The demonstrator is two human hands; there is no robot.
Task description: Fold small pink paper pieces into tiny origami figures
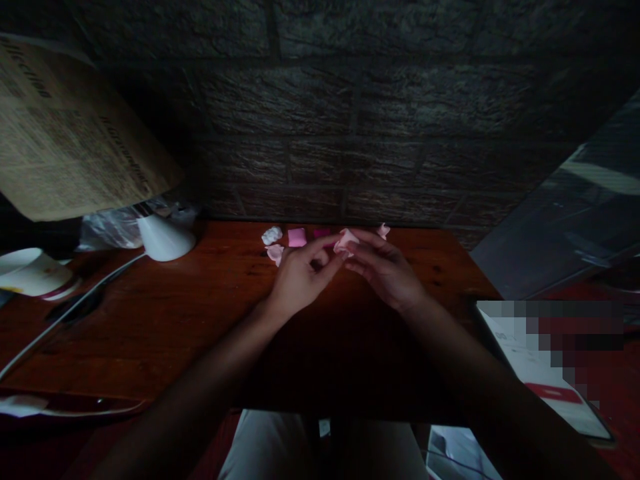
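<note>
Above the wooden desk, both hands meet around a small pale pink piece that looks like soft modelling clay shaped with thin, curled edges. My left hand is closed, its thumb and forefinger pinching the piece from the left. From the right, my right hand grips it between thumb and fingers. Behind and beside the left hand lie a white crumpled lump, a pink square block and a pale pink curled piece. A dark magenta piece is partly hidden behind the fingers.
Another pale pink curled piece stands beyond the right hand. At left are a lamp with a white base and newsprint shade, its cable, a clear plastic bag and a paper cup. A brick wall backs the desk.
</note>
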